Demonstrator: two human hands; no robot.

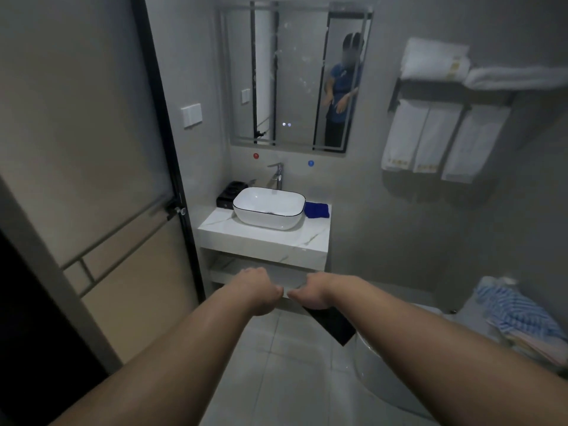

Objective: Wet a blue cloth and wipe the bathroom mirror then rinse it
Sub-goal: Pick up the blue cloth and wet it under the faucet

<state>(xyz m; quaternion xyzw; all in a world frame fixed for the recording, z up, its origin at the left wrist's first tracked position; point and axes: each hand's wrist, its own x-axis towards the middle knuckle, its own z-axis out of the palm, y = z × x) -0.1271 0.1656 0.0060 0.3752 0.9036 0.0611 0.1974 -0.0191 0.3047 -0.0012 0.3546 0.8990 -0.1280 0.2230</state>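
Both hands hang empty in front of the person, the left hand and right hand loosely curled, fingertips nearly meeting. At 12 o'clock beyond them, the blue cloth lies on the desk, touching the sink at its 3 o'clock side, below the mirror.

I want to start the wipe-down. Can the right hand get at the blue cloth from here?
Probably not yet. The blue cloth lies on the counter right of the basin, and the right hand hangs well short of the vanity. Nothing blocks the way; stepping closer should do.
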